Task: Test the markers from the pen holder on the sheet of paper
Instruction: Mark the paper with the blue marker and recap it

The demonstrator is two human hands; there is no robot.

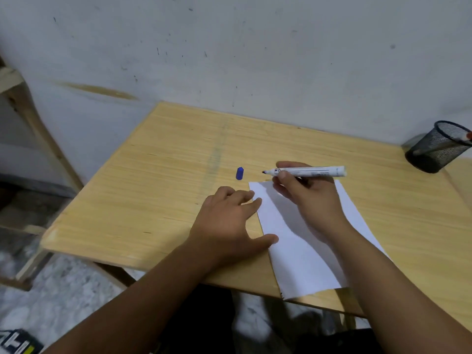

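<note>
Right hand point(304, 192) pinches uncapped marker point(310, 171), tip clear of the paper point(304, 254); left hand point(227, 226) flat, holding nothing. Blue cap point(239, 173) lies far-left. Paper looks unmarked; holder point(439, 146) apparently keeps more markers.

both forearms are bare to the frame edge, no sleeves, and the left hand point(224, 226) and right hand point(309, 198) wear no gloves.

Pen holder point(440, 146) cropped by right edge; markers inside blurred behind mesh. Sheet of paper point(301, 254) partly hidden under right forearm.
</note>
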